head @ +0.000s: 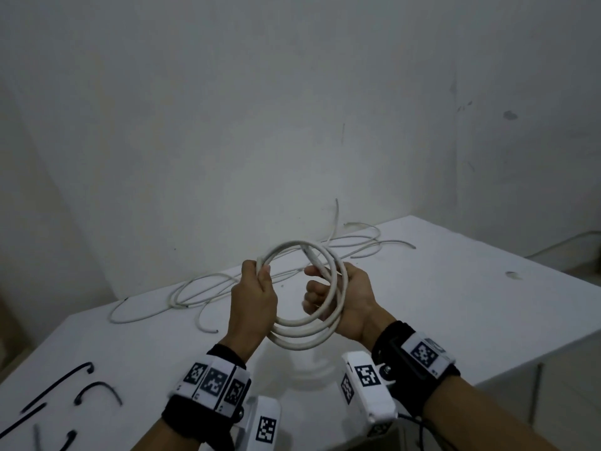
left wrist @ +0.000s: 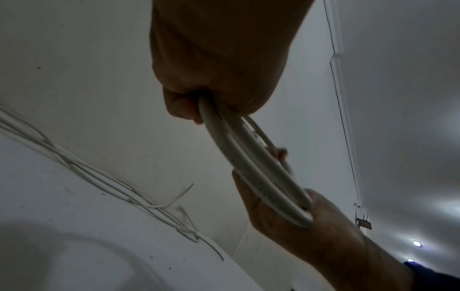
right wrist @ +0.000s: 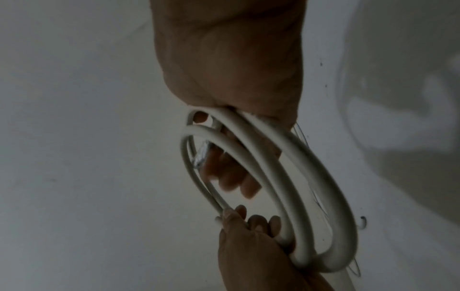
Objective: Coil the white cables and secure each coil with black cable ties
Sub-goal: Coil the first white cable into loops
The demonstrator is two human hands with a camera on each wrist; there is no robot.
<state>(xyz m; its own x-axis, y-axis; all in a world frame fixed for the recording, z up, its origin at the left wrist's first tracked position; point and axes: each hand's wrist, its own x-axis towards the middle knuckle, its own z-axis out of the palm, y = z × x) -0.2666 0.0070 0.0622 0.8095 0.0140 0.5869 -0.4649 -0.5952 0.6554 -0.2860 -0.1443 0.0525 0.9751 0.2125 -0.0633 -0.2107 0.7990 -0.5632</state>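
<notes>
A thick white cable wound into a coil [head: 305,333] of several loops hangs above the white table [head: 455,304]. My left hand [head: 257,288] grips the coil's left side, fingers curled round the loops [left wrist: 224,128]. My right hand [head: 341,294] grips its right side, thumb over the strands [right wrist: 248,137]. A cable end [head: 309,255] pokes out near the right thumb. Several black cable ties [head: 97,390] lie on the table at the near left. Loose thin white cables [head: 195,294] sprawl across the table behind the hands.
More thin cable [head: 361,242] loops near the table's far corner against the white wall. The table's right edge [head: 536,362] drops off to the floor. A small dark mark [head: 512,275] sits on the table at the right.
</notes>
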